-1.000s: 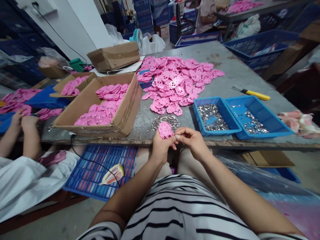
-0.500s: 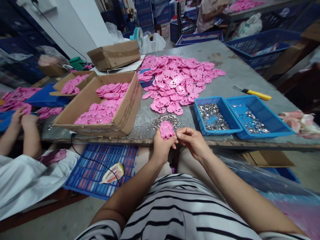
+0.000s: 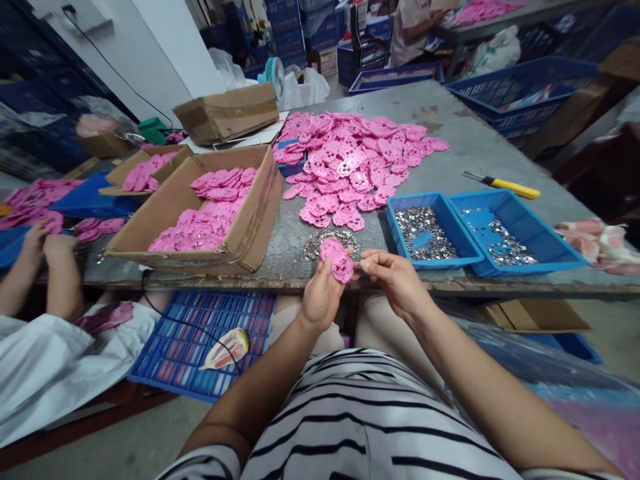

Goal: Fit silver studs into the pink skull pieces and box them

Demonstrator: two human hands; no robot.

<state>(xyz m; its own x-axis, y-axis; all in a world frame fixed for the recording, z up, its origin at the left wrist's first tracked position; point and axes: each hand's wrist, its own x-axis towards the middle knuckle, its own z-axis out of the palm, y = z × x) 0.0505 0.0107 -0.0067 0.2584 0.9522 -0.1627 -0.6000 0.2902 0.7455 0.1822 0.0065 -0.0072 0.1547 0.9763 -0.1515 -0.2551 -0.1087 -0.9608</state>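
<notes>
My left hand (image 3: 320,297) grips the pink plastic piece (image 3: 338,259) at the worktop's (image 3: 470,153) near edge, long axis tilted up-left; right hand (image 3: 395,280) pinches closed beside it.

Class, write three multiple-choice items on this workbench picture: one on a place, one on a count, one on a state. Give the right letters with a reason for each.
1. Where does the yellow-handled utility knife lie?
A. inside the open cardboard box
B. on the grey table, beyond the blue trays
C. on the floor

2. How many shallow blue plastic trays of small silver metal bits stand side by side at the table edge?
A. one
B. two
C. four

3. What is the left hand doing?
A. holding a flat pink plastic piece
B. resting flat on the table
C. reaching into a tray

Answers:
1 B: the knife rests on the bare grey table behind the trays.
2 B: a left tray and a right tray adjoin.
3 A: its fingers grip the pink piece, with the right hand pinched beside it.
</notes>
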